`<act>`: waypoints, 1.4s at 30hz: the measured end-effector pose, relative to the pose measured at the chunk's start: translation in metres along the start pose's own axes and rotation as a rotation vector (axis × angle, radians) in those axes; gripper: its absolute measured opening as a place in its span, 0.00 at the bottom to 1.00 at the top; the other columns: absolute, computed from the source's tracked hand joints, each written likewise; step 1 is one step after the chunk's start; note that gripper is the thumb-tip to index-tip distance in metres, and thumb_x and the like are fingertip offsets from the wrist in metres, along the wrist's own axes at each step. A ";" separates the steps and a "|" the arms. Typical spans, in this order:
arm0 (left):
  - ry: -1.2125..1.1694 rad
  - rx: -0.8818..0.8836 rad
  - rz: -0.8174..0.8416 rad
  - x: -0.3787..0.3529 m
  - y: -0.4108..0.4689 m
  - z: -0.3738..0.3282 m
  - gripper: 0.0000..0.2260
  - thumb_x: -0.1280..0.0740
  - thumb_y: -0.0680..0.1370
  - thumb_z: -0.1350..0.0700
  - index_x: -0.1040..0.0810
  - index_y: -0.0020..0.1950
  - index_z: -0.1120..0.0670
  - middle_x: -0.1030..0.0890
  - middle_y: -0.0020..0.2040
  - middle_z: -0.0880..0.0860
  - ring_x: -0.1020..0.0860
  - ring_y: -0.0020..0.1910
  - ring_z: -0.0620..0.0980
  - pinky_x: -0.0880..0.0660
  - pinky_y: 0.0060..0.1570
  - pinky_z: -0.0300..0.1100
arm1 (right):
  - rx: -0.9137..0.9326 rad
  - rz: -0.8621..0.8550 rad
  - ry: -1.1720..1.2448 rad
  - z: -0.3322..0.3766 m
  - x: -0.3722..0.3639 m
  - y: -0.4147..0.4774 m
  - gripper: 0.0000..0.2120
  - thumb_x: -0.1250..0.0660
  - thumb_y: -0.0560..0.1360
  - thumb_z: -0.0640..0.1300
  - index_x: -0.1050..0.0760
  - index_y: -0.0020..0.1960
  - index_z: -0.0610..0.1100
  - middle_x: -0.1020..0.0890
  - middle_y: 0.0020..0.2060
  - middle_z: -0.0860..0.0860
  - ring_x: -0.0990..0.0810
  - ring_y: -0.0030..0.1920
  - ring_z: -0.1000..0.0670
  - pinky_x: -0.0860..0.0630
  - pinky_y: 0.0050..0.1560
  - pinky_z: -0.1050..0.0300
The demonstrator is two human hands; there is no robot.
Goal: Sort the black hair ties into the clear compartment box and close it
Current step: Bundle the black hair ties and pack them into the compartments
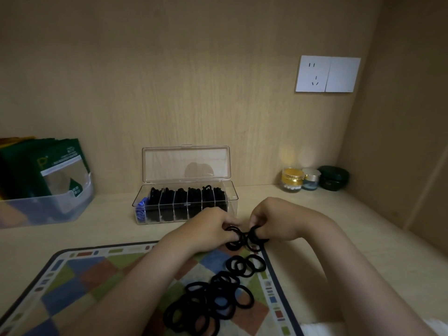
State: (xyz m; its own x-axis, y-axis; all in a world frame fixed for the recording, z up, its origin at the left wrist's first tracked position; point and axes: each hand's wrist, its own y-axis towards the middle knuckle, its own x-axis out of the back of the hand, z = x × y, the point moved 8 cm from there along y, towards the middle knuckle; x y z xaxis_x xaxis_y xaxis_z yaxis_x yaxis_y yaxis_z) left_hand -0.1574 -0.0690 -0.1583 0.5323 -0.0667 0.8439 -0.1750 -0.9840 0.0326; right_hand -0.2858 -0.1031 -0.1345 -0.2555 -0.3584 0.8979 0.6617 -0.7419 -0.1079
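A pale tabletop (315,214) is seen, with a patterned mat (80,275) laid on its near left part; at the far middle a clear compartment box (145,220) is stood against the back wall, its lid (169,163) raised upright and most of its compartments already filled with black; a loose pile of black hair ties (213,299) is spread on the right part of the mat; just in front of the box a small bunch of ties (244,241) is pinched from both sides, the left hand (208,229) and the right hand (274,219) each curled round some loops. The bunch is best gathered flat and even, so that it can be slid between two dividers without snagging; the raised lid should not be knocked; open room is offered at the right, while a plastic bin (48,209) at the left and small jars (292,180) at the far right are set well apart.
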 end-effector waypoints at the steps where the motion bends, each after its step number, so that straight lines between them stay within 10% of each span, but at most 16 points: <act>1: 0.003 -0.006 0.004 -0.001 0.000 0.000 0.15 0.27 0.75 0.52 0.18 0.62 0.45 0.17 0.56 0.41 0.21 0.54 0.36 0.27 0.58 0.35 | 0.007 0.002 0.046 0.000 0.002 -0.001 0.05 0.29 0.73 0.42 0.17 0.44 0.51 0.15 0.41 0.53 0.17 0.44 0.51 0.17 0.47 0.53; 8: -0.002 -0.018 -0.066 0.009 0.000 0.001 0.02 0.28 0.75 0.53 0.17 0.47 0.48 0.22 0.40 0.41 0.26 0.35 0.34 0.32 0.35 0.30 | 0.050 0.173 0.241 0.012 -0.005 -0.010 0.15 0.31 0.73 0.36 0.15 0.53 0.53 0.14 0.41 0.45 0.24 0.35 0.52 0.28 0.34 0.59; 12: -0.182 0.040 -0.055 0.017 -0.002 0.009 0.02 0.29 0.76 0.53 0.20 0.47 0.46 0.19 0.39 0.45 0.24 0.31 0.38 0.29 0.33 0.32 | -0.001 0.277 0.127 0.016 -0.020 -0.011 0.13 0.27 0.71 0.36 0.15 0.50 0.51 0.14 0.44 0.53 0.17 0.44 0.53 0.19 0.47 0.60; 22: -0.483 0.155 0.029 0.014 -0.008 0.014 0.05 0.27 0.75 0.62 0.16 0.49 0.54 0.15 0.45 0.56 0.16 0.41 0.51 0.19 0.44 0.43 | 0.003 0.184 0.077 0.016 -0.015 -0.009 0.07 0.27 0.72 0.42 0.15 0.49 0.51 0.14 0.42 0.56 0.18 0.43 0.58 0.24 0.45 0.64; 31: -0.719 0.240 -0.085 0.011 -0.002 0.016 0.07 0.27 0.76 0.59 0.13 0.53 0.55 0.13 0.47 0.55 0.15 0.51 0.55 0.18 0.54 0.48 | 0.012 -0.023 0.686 0.021 -0.004 0.002 0.05 0.29 0.75 0.36 0.18 0.50 0.36 0.16 0.35 0.47 0.21 0.30 0.52 0.27 0.24 0.62; 42: -0.876 0.161 0.144 0.001 -0.005 0.002 0.15 0.35 0.81 0.51 0.20 0.63 0.57 0.17 0.60 0.56 0.19 0.57 0.50 0.22 0.54 0.42 | -0.084 -0.318 0.497 0.009 -0.002 0.013 0.03 0.28 0.72 0.36 0.21 0.44 0.42 0.18 0.34 0.48 0.22 0.25 0.57 0.27 0.24 0.63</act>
State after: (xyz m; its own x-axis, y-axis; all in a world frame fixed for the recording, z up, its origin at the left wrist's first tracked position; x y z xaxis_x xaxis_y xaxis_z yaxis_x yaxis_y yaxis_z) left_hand -0.1546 -0.0639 -0.1589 0.9660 -0.2283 0.1213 -0.2060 -0.9632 -0.1725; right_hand -0.2701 -0.1071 -0.1338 -0.7448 -0.3188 0.5862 0.4459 -0.8914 0.0817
